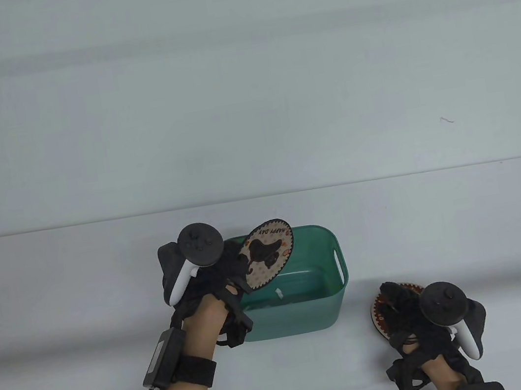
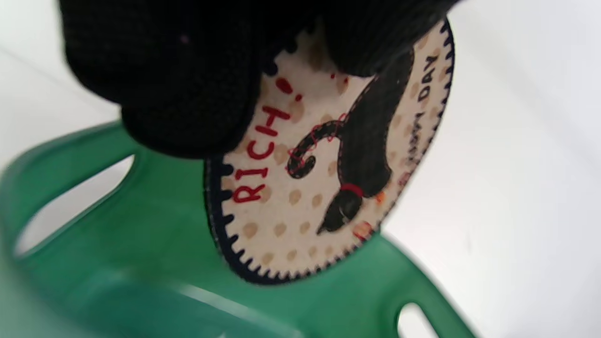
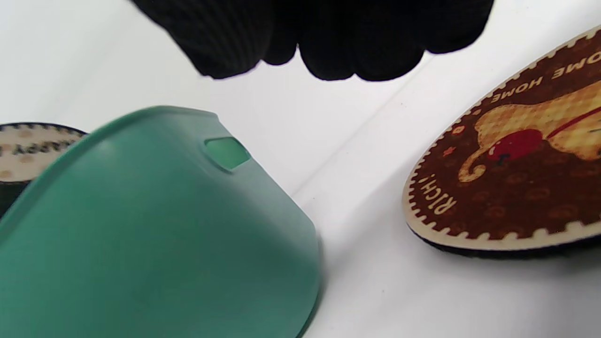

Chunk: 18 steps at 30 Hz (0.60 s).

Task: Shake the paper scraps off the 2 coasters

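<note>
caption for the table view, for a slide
Left hand tilts cream coaster over green bin; right hand above brown coaster.

Coaster (image 1: 267,257) over bin (image 1: 336,292); other coaster (image 1: 381,313) right.

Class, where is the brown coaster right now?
In the table view the brown coaster lies flat on the table, right of the green bin, partly under the right hand.

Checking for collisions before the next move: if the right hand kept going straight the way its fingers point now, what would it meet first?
Probably the brown coaster. The right hand hangs over it with fingers pointing away from the person, and the wrist view shows a gap. Beyond that lies bare white table; the green bin sits off to its left.
</note>
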Available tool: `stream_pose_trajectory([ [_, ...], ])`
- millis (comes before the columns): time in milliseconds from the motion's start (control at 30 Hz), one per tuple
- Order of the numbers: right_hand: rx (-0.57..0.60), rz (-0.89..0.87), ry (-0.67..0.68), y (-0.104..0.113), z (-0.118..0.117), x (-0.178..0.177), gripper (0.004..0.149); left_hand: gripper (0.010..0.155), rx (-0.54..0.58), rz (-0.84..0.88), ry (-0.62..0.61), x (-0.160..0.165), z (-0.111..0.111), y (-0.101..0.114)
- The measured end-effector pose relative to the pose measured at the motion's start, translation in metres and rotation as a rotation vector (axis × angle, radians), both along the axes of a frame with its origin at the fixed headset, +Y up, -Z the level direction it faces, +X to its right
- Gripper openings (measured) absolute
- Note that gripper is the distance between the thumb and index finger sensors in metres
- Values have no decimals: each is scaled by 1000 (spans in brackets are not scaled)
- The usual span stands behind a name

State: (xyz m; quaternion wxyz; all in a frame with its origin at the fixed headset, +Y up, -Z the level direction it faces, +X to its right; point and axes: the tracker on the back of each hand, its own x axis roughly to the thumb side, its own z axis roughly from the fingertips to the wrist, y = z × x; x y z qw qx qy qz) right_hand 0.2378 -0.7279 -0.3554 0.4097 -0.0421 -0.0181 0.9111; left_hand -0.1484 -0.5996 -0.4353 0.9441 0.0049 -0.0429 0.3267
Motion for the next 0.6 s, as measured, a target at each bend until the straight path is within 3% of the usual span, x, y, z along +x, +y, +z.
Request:
stream_pose_trajectory([
  [233,-6,-25,-22,0,1,10,52,43,73,414,50,-50,8,1],
  [367,-10,-13,-24,-1,0,11,51,44,143,549,178,-94,17,-3],
  [600,-35,29,0,-3,-4,6,52,45,81,747,372,-152,26,-42],
])
